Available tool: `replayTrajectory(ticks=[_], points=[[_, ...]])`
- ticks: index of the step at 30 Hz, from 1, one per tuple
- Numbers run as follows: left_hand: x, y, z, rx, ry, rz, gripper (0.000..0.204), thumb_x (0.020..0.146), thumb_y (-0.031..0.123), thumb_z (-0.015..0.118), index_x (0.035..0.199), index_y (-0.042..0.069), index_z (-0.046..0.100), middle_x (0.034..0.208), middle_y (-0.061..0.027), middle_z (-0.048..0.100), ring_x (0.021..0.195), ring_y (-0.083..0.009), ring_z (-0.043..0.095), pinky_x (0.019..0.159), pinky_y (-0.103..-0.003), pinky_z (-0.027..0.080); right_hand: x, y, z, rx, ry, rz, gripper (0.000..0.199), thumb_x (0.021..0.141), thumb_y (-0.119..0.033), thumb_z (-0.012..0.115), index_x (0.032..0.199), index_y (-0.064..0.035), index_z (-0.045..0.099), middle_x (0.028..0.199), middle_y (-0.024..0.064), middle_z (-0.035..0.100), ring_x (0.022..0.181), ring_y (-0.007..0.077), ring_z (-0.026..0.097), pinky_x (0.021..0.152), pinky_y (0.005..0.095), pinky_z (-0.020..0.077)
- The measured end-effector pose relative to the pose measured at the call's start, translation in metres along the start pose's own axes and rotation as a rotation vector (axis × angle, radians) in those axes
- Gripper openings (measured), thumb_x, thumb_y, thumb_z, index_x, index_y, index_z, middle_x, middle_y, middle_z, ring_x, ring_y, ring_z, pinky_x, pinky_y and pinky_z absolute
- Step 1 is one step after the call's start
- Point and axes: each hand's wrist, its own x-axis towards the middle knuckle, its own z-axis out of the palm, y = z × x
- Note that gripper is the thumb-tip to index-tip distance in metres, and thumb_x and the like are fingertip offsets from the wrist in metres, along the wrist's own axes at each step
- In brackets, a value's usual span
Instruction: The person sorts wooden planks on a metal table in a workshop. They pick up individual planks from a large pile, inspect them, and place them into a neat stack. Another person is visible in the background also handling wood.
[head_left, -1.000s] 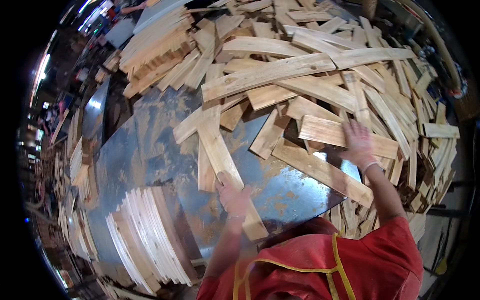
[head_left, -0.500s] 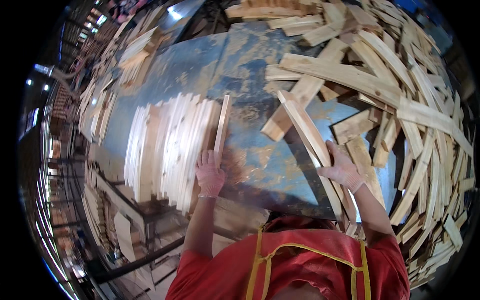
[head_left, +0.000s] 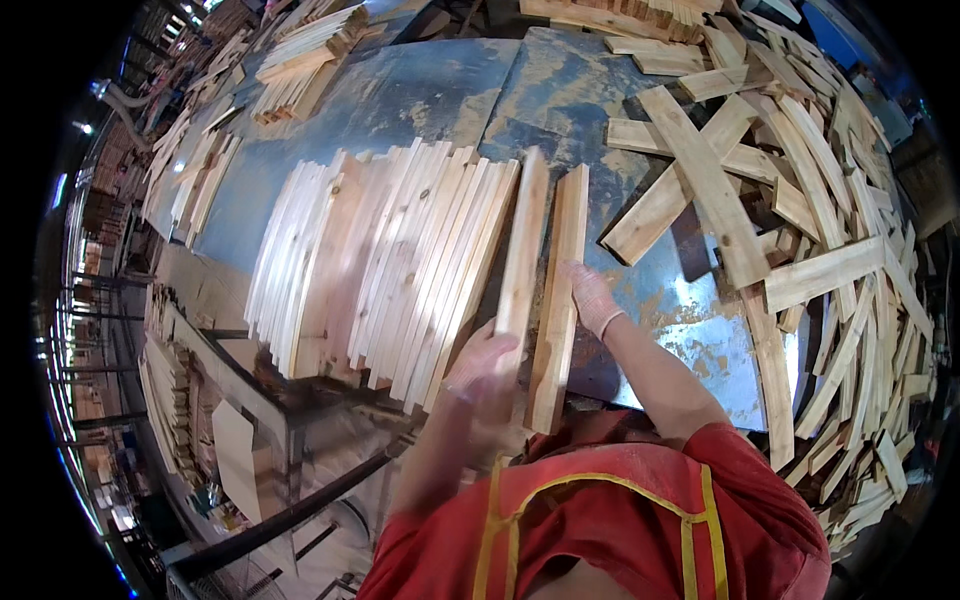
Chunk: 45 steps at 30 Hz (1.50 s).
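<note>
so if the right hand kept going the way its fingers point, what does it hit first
Probably the slat it already rests against, standing on edge; beyond that the next slat and the packed row. Depth is unclear.

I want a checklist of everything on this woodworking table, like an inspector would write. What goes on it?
Surface: worn blue metal table, scuffed and patchy.
Job's things: two wooden slats, the left slat and the right slat, lying side by side next to a neat row of slats.
Clutter: loose jumble of slats heaped on the right; another stack at the far left.
Grippers: left hand on the near end of the left slat; right hand resting against the right slat. Both look gloved.
Cables: nothing seen.
Surroundings: more wood piles beside the table's left edge.
</note>
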Motion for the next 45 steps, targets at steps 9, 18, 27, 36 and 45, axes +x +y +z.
replayTrajectory(ticks=[9, 18, 27, 36, 45], points=[[-0.040, 0.044, 0.034, 1.057, 0.542, 0.549, 0.067, 0.085, 0.021, 0.075, 0.143, -0.006, 0.058, 0.143, -0.0283, 0.059, 0.130, -0.0433, 0.057, 0.115, -0.051, 0.044, -0.017, -0.070, 0.082, -0.855, -0.467, 0.003, 0.077, 0.095, -0.062, 0.063, 0.132, 0.0051, 0.063, 0.116, 0.0218, 0.076, 0.099, 0.0396, 0.072, 0.093, 0.0444, 0.0546], [0.089, 0.100, 0.157, 1.167, 0.397, 0.766, 0.090, 0.086, 0.035, 0.081, 0.159, -0.001, 0.041, 0.152, -0.0279, 0.052, 0.143, -0.0430, 0.047, 0.122, -0.049, 0.038, -0.002, -0.221, -0.195, -1.002, 1.036, -0.683, 0.074, 0.090, -0.028, 0.077, 0.154, -0.0032, 0.049, 0.138, 0.0212, 0.068, 0.124, 0.0355, 0.066, 0.106, 0.0425, 0.0514], [0.206, 0.178, 0.247, 0.076, -0.215, -0.033, 0.064, 0.100, 0.038, 0.069, 0.151, 0.004, 0.052, 0.127, -0.0109, 0.069, 0.106, -0.0217, 0.071, 0.088, -0.038, 0.061, -0.052, -0.202, -0.208, -0.539, -0.004, -0.576, 0.065, 0.091, -0.026, 0.070, 0.149, -0.0029, 0.053, 0.133, 0.0276, 0.067, 0.129, 0.0428, 0.062, 0.113, 0.0424, 0.0473], [0.076, 0.118, 0.225, -0.158, -0.149, -0.042, 0.039, 0.092, 0.020, 0.075, 0.126, 0.001, 0.071, 0.109, -0.0043, 0.075, 0.101, -0.0162, 0.071, 0.083, -0.036, 0.059, -0.161, -0.198, -0.439, -1.425, 1.184, -0.386, 0.117, 0.078, -0.040, 0.089, 0.168, -0.0030, 0.024, 0.165, 0.0288, 0.040, 0.148, 0.0434, 0.047, 0.122, 0.0476, 0.0408], [-0.025, 0.020, 0.060, 1.215, 0.646, 0.475, 0.062, 0.075, 0.033, 0.083, 0.128, 0.004, 0.068, 0.142, -0.0177, 0.054, 0.141, -0.0421, 0.044, 0.118, -0.058, 0.033, -0.155, -0.175, -0.291, -0.663, 0.565, -0.492, 0.068, 0.094, -0.005, 0.071, 0.157, -0.0032, 0.047, 0.138, 0.0129, 0.067, 0.120, 0.0220, 0.066, 0.103, 0.0344, 0.0532]])
